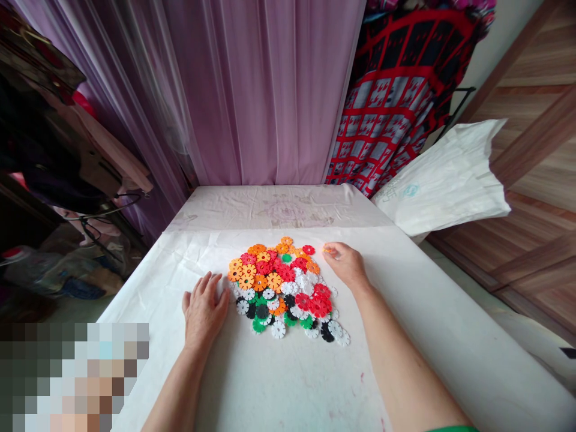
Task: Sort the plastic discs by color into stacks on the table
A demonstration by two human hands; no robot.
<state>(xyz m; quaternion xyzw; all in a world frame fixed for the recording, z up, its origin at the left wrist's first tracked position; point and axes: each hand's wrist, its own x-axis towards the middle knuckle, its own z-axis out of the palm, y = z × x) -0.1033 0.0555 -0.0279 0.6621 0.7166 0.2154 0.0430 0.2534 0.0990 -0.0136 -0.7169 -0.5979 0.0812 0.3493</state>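
Observation:
A pile of flat snowflake-shaped plastic discs [283,288] in orange, red, white, black and green lies on a table covered with a white cloth [270,384]. My left hand [203,309] rests flat on the cloth at the pile's left edge, fingers stretched out, holding nothing. My right hand [344,263] sits at the pile's upper right corner, fingers curled, pinching a small orange disc [327,249] at its fingertips.
A purple curtain [252,90] hangs behind the table. A red, black and white patterned cloth [396,102] hangs at the back right, with a white plastic bag [445,180] beside it. Dark clutter stands to the left. A wooden floor lies on the right.

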